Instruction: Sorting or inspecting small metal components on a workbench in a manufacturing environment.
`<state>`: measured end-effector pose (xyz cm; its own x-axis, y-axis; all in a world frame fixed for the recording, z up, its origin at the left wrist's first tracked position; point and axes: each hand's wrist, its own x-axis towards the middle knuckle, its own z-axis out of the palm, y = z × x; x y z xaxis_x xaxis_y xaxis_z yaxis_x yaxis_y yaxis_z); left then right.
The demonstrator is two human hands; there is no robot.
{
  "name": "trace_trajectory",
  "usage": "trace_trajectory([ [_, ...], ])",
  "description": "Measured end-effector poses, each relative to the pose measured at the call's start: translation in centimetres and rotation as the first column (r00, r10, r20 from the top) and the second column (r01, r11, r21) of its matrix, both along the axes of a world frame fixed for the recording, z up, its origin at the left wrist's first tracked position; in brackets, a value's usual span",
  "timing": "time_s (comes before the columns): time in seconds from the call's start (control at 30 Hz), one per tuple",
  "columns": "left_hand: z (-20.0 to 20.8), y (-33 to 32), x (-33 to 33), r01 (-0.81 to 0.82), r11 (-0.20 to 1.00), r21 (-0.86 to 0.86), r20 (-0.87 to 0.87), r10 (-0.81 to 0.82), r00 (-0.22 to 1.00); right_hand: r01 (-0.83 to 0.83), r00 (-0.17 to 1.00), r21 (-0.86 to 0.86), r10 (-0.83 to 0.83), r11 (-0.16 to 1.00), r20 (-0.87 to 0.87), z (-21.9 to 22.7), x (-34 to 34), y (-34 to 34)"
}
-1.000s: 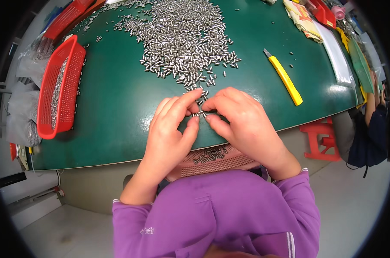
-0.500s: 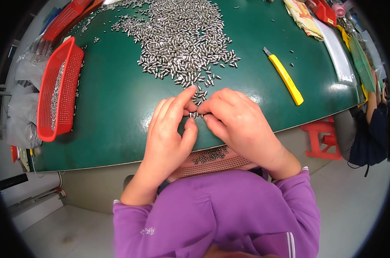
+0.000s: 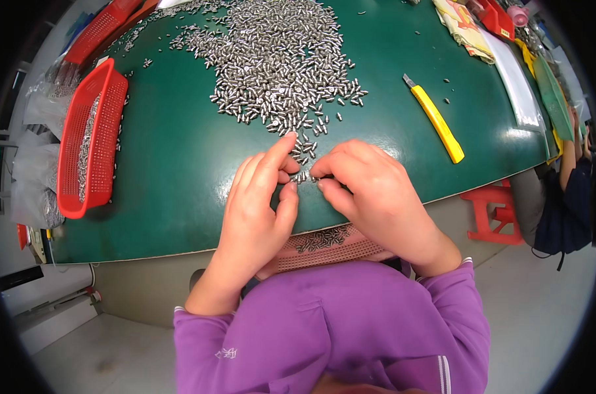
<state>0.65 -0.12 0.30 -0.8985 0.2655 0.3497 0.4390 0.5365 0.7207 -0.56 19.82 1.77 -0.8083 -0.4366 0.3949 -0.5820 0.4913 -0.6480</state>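
Observation:
A large heap of small silvery pointed metal pieces [image 3: 278, 59] covers the far middle of the green table, narrowing to a thin trail toward me. Beside that trail, my left hand [image 3: 255, 194] rests with thumb and index finger apart, the index fingertip touching near the pieces. A few metal pieces [image 3: 302, 177] lie in the gap between my hands. My right hand [image 3: 370, 184] is curled on the other side, its thumb and index finger closed around a small metal piece, partly hidden. Below the table edge, a pink basket [image 3: 334, 253] holds more such pieces.
A red perforated basket [image 3: 107, 141] with metal pieces stands at the left. On the right lies a yellow utility knife [image 3: 437, 125], blade exposed. A red stool [image 3: 492, 210] stands beyond the table's right edge, near another person [image 3: 564, 210].
My right hand has moved slightly right, widening the gap between the hands. My left hand has barely shifted, and some pieces at the near end of the trail have moved.

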Motion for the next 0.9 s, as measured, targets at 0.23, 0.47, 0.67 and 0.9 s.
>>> trace_trajectory([
  [0.23, 0.56, -0.13, 0.42, -0.012, 0.999, 0.032, 0.039, 0.011, 0.999, -0.005, 1.000, -0.008, 0.005, 1.000, -0.011, -0.15, -0.11, -0.23],
  [0.47, 0.08, 0.00, 0.33, -0.034, 0.999, 0.016, 0.012, 0.034, 0.999, 0.045, 0.999, -0.038, -0.046, 0.998, -0.023, 0.05, -0.21, -0.78],
  [0.67, 0.01, 0.32, 0.25, -0.033, 0.999, 0.001, -0.024, 0.033, 0.999, 0.020, 1.000, 0.002, -0.020, 1.000, -0.018, 0.00, -0.37, -0.73],
  [0.9, 0.17, 0.49, 0.16, -0.028, 0.999, 0.019, 0.006, 0.028, 1.000, -0.047, 0.999, 0.008, 0.047, 0.999, -0.005, -0.04, -0.64, -0.52],
])
